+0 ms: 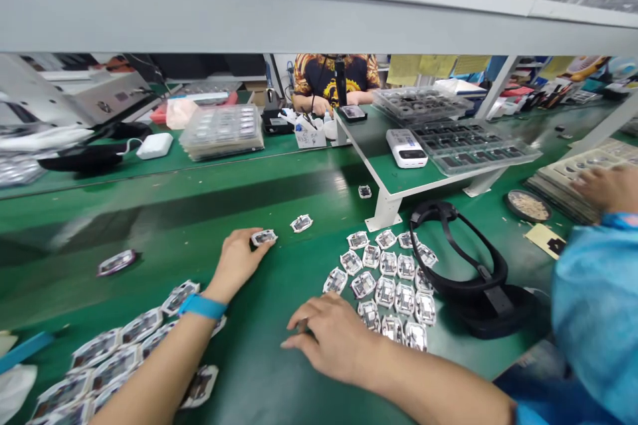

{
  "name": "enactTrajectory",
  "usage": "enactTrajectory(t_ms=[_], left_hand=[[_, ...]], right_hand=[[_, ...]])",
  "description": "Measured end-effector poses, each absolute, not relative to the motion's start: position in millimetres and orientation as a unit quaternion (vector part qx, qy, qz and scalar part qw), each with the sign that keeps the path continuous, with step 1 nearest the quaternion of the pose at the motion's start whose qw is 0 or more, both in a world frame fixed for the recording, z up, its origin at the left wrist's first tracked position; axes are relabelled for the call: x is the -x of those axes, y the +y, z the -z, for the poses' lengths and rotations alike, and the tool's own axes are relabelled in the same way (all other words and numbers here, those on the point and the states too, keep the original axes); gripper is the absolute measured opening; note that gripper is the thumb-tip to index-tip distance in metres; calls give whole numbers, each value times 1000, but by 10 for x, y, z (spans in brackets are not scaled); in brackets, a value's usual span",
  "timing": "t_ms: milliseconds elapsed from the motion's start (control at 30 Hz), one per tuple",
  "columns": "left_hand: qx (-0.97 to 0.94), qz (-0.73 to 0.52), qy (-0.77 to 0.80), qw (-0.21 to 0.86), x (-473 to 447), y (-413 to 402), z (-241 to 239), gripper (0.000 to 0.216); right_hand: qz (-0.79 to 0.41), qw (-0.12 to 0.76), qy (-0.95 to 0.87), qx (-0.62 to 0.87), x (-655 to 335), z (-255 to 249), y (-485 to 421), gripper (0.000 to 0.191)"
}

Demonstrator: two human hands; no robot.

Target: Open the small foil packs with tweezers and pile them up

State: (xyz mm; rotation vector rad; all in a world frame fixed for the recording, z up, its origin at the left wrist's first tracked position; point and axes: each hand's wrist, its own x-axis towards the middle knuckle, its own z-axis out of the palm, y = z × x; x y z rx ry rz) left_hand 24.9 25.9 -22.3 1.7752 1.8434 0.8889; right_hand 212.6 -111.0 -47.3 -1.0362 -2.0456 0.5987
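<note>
My left hand (238, 261), with a blue band at the wrist, pinches a small white watch-like case with circuit parts (264, 237) between thumb and fingers, at the green mat. Another such case (302, 223) lies just to its right. My right hand (331, 334) hovers low over the mat, its thumb and fingers apart and nothing plainly in them. Beside it, rows of white cases (388, 263) lie face up. Under and beside my left forearm is a larger group of the same cases (117, 365).
A black head strap device (468, 265) lies right of the rows. A low green shelf (366, 139) holds a white power bank (406, 148) and clear trays (473, 146). A co-worker's hand and blue sleeve (595, 305) reach in at right; another person (333, 83) sits opposite. A white beam (299, 10) crosses overhead.
</note>
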Motion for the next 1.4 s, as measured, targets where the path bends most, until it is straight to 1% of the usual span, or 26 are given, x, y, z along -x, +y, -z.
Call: enactTrajectory(t_ms=[67,133,233,333,467,500,567,700,767,833,933,1000,1100,1233,1400], left_hand=[[-633,-300,690,182,-249,439,254,31],[-628,-281,709,154,-290,552,295,39],[-652,-260,697,147,-424,602,368,45],[-682,-255,665,166,-574,570,425,41],[-686,-289,637,202,-669,492,395,30],[-684,-300,628,217,-675,461,369,30],[-678,-317,608,266,-679,364,313,35],[-640,-334,561,405,-704,-9,245,46],[-616,-339,542,461,-718,-267,227,46],[-592,-340,527,506,-727,-535,199,45],[-507,-338,512,605,-730,-879,134,46],[-461,-347,523,628,-731,-1037,96,41],[-441,-360,540,619,-726,-1161,80,36],[-443,-362,544,614,-701,-1190,103,34],[-439,-357,545,619,-689,-1197,117,33]], right_hand=[[-236,367,-801,411,-2129,470,-1105,18],[-236,359,-798,423,-2139,433,-1112,13],[-235,366,-793,427,-2159,352,-1134,9],[-227,398,-789,410,-2172,299,-1147,11],[-217,416,-787,400,-2166,318,-1142,23],[-216,417,-787,401,-2162,329,-1138,23],[-216,432,-779,399,-2158,334,-1127,17],[-252,517,-718,392,-2204,223,-1100,7],[-278,562,-667,402,-2254,132,-1084,4],[-313,577,-625,422,-2304,58,-1065,3],[-370,563,-582,455,-2344,21,-1036,4],[-403,549,-565,465,-2341,36,-1025,6],[-429,528,-562,472,-2319,78,-1025,8],[-428,502,-582,476,-2300,121,-1039,7],[-421,500,-594,469,-2293,134,-1050,5]])
